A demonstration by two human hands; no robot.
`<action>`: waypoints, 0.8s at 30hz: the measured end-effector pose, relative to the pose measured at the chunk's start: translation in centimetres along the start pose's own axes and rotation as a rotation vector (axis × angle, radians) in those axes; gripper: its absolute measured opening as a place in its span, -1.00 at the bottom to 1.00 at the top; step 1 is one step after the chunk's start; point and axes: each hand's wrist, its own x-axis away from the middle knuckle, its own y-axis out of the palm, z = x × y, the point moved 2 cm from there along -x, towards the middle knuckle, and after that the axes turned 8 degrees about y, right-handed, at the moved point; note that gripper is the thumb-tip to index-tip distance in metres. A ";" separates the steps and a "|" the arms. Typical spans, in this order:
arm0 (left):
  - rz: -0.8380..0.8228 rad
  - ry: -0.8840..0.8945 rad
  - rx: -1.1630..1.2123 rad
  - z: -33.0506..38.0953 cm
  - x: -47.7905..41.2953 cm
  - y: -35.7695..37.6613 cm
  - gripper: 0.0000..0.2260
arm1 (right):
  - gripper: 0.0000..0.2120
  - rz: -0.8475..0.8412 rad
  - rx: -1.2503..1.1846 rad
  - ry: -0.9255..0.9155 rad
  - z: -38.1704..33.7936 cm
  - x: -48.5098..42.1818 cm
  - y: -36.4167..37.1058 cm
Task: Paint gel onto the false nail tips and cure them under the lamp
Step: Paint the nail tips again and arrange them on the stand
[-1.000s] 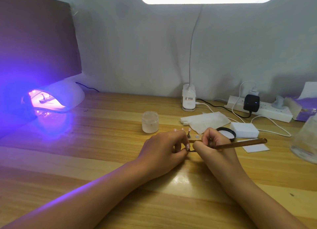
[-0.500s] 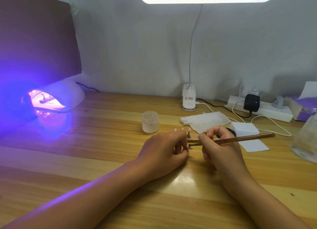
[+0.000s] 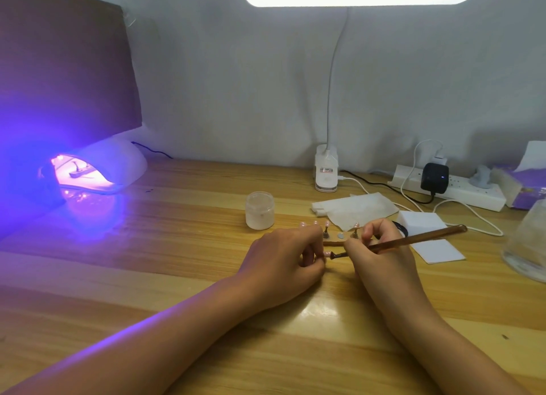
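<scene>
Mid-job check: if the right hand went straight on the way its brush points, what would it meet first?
The false nail tip pinched by the left hand: the brush in the right hand points left at it, bristles seemingly on or just short of it. Left fingers lie right behind.

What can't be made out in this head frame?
All in the head view.
Tip: the left hand covers most of it; gel coverage too small to judge.
Brush: bristles too small; the right hand hides the mid-shaft.
Curing lamp: purple glare washes out what lies inside.
Clear container: blurred, cut off by the right edge.
Clip label: too small to read.
</scene>
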 end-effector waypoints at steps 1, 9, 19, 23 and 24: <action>0.000 -0.002 0.002 0.0 0.0 0.0 -0.86 | -0.85 0.009 0.005 -0.005 0.0 0.0 0.0; 0.002 -0.005 0.019 -0.1 0.0 0.0 -0.84 | -0.85 -0.092 -0.185 0.071 -0.4 0.2 -0.2; 0.007 -0.026 0.060 -0.2 0.0 0.0 -0.86 | -0.87 -0.021 -0.007 0.003 0.0 0.0 0.1; 0.019 -0.043 0.062 -0.4 0.1 0.0 -0.89 | -0.88 0.016 -0.078 0.047 -0.1 -0.1 -0.1; 0.016 -0.045 0.064 -0.4 0.1 0.1 -0.92 | -0.89 0.022 -0.124 0.065 -0.1 -0.1 -0.2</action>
